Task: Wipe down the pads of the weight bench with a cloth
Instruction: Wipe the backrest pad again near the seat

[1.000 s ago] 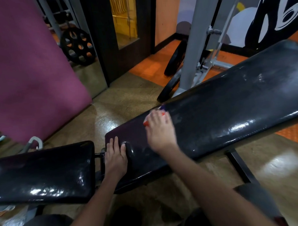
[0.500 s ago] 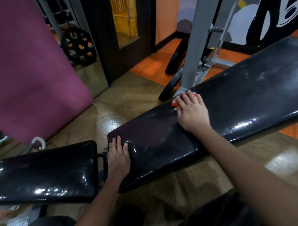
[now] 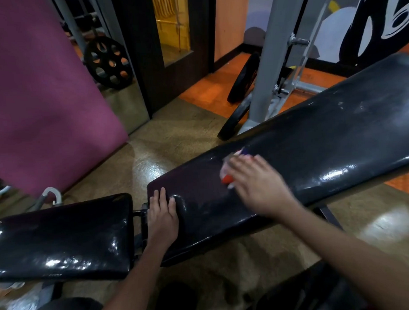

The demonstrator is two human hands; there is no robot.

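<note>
Pads: 2, glossy black; long back pad (image 3: pixel 314 155) tilted, short seat pad (image 3: pixel 62 236) left of it.
Cloth: 1 (image 3: pixel 226 177), white/red, on back pad under right hand.
Right grip: right hand (image 3: pixel 257 183) flat, pressing cloth (blurred).
Left grip: left hand (image 3: pixel 162 216) flat on back pad's lower end, holding nothing.
Weight plates: 3 (image 3: pixel 108 63).
Writing: wall lettering (image 3: pixel 368 21), unreadable.

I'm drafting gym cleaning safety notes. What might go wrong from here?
The left hand rests on the back pad beside the gap to the seat pad: it might get pinched if the pad shifts. The cloth shows only slightly under the right hand, so smears higher up may be missed.
</note>
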